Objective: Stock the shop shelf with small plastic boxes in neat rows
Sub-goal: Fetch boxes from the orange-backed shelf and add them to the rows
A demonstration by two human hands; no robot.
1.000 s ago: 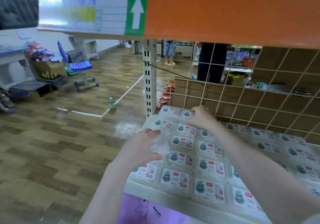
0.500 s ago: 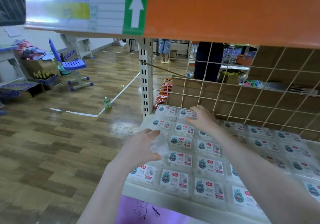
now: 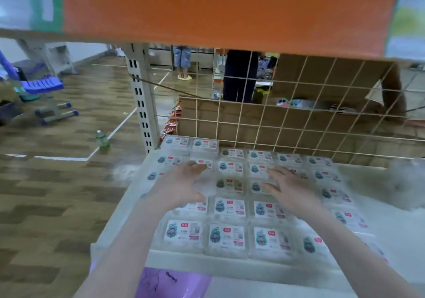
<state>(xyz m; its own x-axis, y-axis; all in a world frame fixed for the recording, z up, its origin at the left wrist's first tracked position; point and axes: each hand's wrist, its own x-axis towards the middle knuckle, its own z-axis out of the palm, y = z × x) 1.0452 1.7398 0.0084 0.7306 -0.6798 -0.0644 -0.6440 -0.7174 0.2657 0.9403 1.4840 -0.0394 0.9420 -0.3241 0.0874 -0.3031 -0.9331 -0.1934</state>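
Observation:
Small clear plastic boxes [image 3: 226,236] with cartoon labels lie in several neat rows on the white shelf [image 3: 128,208]. My left hand [image 3: 181,182] is curved over the left columns, fingers and thumb around a clear, blurred box [image 3: 208,186] in the grid. My right hand [image 3: 289,187] hovers flat with spread fingers over the boxes to the right of the middle and holds nothing. Two boxes at the back left [image 3: 189,144] stand higher, stacked on others.
An orange shelf beam [image 3: 230,7] hangs low overhead. A wire grid [image 3: 299,118] backs the shelf and a slotted post [image 3: 142,104] stands at its left. Clear plastic wrap [image 3: 404,182] lies at the right. A green bottle [image 3: 102,139] and blue chair [image 3: 43,86] stand on the floor.
My right hand has pulled back from the far back row to the middle right. My left hand moved forward over the boxes. The view has swung right.

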